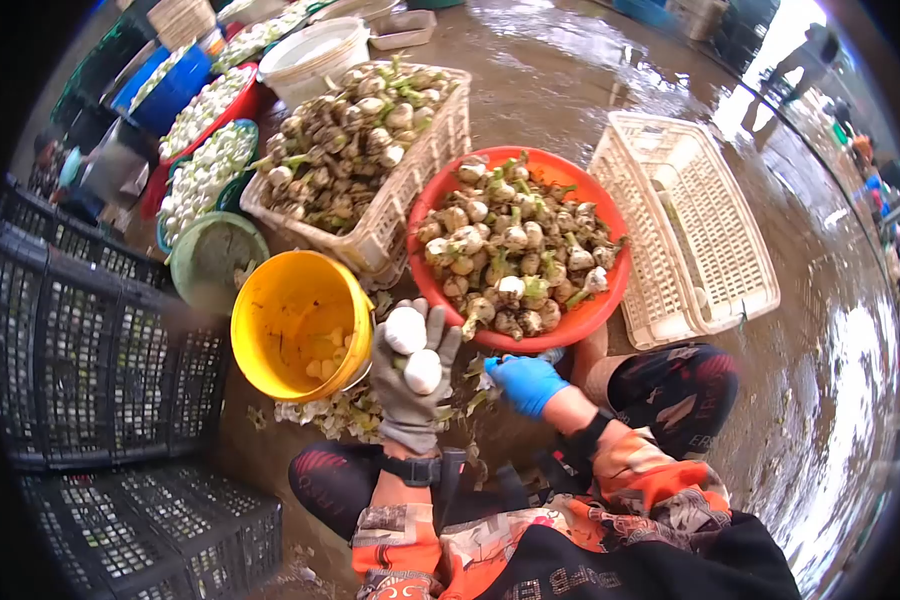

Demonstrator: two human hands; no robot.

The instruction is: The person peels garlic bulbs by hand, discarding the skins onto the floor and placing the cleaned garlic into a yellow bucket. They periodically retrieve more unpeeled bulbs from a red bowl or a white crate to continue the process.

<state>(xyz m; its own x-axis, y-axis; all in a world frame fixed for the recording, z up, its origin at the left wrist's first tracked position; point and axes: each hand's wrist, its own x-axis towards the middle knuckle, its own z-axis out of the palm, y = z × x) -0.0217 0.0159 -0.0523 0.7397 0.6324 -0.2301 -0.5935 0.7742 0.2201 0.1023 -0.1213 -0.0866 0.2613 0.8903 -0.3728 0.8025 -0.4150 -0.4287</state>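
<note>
My left hand (408, 385), in a grey glove, is palm up beside the yellow bucket, its fingers extended. It holds two clean white garlic bulbs (422, 371) on the palm and fingers. My right hand (528, 384), in a blue glove, is closed just below the red basin. A small dark piece shows at its fingers, too little to name. Unpeeled, soil-stained garlic bulbs (515, 237) with green stalk stubs heap the red basin (622, 270). Inside the yellow bucket (270, 310) lie several pale bulbs (328, 358).
A cream crate (410, 225) of dirty bulbs stands behind the bucket. Another cream crate (715, 240) is at right. Black crates (110, 350) line the left. Peelings (335, 415) litter the wet floor (560, 70). Tubs of white bulbs (205, 180) stand far left; a person (810, 60) is far right.
</note>
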